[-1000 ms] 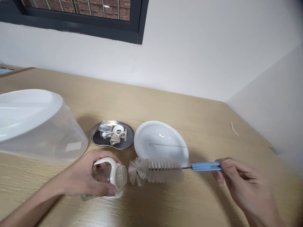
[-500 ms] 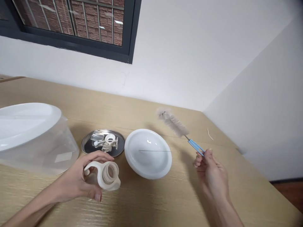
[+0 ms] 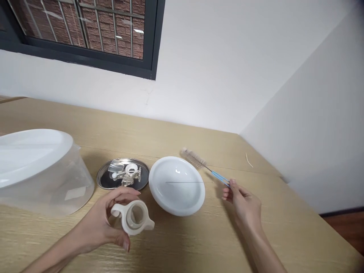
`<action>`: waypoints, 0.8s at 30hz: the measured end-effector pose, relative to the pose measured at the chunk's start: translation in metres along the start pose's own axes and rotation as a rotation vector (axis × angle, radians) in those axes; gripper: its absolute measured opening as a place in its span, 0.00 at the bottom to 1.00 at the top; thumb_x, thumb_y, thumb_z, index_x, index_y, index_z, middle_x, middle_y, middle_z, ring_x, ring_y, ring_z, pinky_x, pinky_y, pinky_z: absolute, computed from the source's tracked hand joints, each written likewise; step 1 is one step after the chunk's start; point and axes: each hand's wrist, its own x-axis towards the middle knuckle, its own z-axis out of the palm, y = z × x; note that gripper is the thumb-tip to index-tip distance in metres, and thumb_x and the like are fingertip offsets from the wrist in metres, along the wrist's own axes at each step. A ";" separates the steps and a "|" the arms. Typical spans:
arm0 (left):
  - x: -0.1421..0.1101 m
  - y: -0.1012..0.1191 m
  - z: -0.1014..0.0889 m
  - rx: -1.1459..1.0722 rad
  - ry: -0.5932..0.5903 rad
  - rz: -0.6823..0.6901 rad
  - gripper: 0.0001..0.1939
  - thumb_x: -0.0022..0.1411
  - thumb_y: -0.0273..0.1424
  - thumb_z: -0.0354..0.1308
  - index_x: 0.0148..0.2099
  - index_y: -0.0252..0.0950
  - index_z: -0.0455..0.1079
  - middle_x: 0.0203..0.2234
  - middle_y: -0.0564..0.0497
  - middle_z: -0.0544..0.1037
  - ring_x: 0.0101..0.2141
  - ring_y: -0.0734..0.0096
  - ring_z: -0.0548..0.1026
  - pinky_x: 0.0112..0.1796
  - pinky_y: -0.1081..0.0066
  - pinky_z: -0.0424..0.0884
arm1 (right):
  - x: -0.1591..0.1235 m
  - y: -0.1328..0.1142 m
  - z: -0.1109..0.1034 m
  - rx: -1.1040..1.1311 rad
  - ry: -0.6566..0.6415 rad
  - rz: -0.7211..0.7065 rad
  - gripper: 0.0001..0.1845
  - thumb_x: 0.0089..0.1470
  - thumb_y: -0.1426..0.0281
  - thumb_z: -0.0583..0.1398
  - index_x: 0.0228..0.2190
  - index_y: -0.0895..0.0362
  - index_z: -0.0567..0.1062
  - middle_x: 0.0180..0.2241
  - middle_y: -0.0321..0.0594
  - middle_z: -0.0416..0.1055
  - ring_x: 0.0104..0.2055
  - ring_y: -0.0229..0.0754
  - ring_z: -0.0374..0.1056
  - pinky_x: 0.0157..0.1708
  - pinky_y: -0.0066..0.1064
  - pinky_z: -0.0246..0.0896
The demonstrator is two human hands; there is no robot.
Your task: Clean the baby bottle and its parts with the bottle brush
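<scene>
In my left hand (image 3: 113, 218) is a translucent baby bottle (image 3: 137, 214) with cream side handles, its open mouth turned up toward me. Most of the bottle's body is hidden below its rim. My right hand (image 3: 243, 203) pinches the blue handle of a bottle brush (image 3: 193, 157). The pale bristles point up and left, just past the far right rim of a white bowl (image 3: 155, 193). A thin dark line crosses the bowl's inside; I cannot tell what it is. Left of the bowl, an oval metal tray (image 3: 143, 184) holds a white ring (image 3: 131, 169) and several clear and white parts.
A large translucent tub (image 3: 76, 182) with a white lid (image 3: 36, 148) stands tilted-looking on the left. On the wooden table (image 3: 216, 239), a thin pale strip (image 3: 249, 160) lies at the right. The wall and a barred window (image 3: 113, 26) rise behind.
The brush has come down and to the left, toward the bowl, with my right hand. My left hand has shifted slightly right and down, turning the bottle's mouth more toward me.
</scene>
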 end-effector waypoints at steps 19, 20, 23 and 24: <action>0.003 -0.026 0.023 0.048 -0.017 0.049 0.37 0.40 0.30 0.80 0.54 0.47 0.74 0.50 0.47 0.79 0.48 0.51 0.77 0.45 0.60 0.79 | -0.006 -0.008 0.003 -0.716 -0.297 -0.248 0.28 0.50 0.46 0.56 0.33 0.55 0.82 0.31 0.47 0.82 0.33 0.53 0.75 0.33 0.38 0.63; 0.004 -0.027 0.023 0.045 -0.015 0.050 0.37 0.41 0.30 0.80 0.54 0.47 0.74 0.50 0.46 0.79 0.48 0.51 0.78 0.45 0.59 0.79 | -0.007 -0.008 0.003 -0.733 -0.304 -0.261 0.28 0.51 0.46 0.55 0.33 0.55 0.82 0.31 0.47 0.81 0.33 0.53 0.75 0.33 0.38 0.63; 0.005 -0.031 0.024 0.048 -0.013 0.046 0.37 0.41 0.32 0.80 0.55 0.45 0.73 0.51 0.44 0.79 0.48 0.51 0.78 0.46 0.58 0.79 | -0.008 -0.009 0.003 -0.770 -0.316 -0.292 0.30 0.53 0.46 0.52 0.33 0.56 0.81 0.32 0.48 0.81 0.33 0.53 0.74 0.33 0.38 0.62; 0.005 -0.032 0.025 0.048 -0.006 0.055 0.37 0.42 0.32 0.80 0.55 0.45 0.73 0.52 0.44 0.79 0.48 0.51 0.78 0.46 0.58 0.79 | -0.008 -0.009 0.003 -0.779 -0.319 -0.299 0.30 0.54 0.46 0.52 0.33 0.56 0.81 0.32 0.49 0.81 0.33 0.53 0.74 0.33 0.38 0.62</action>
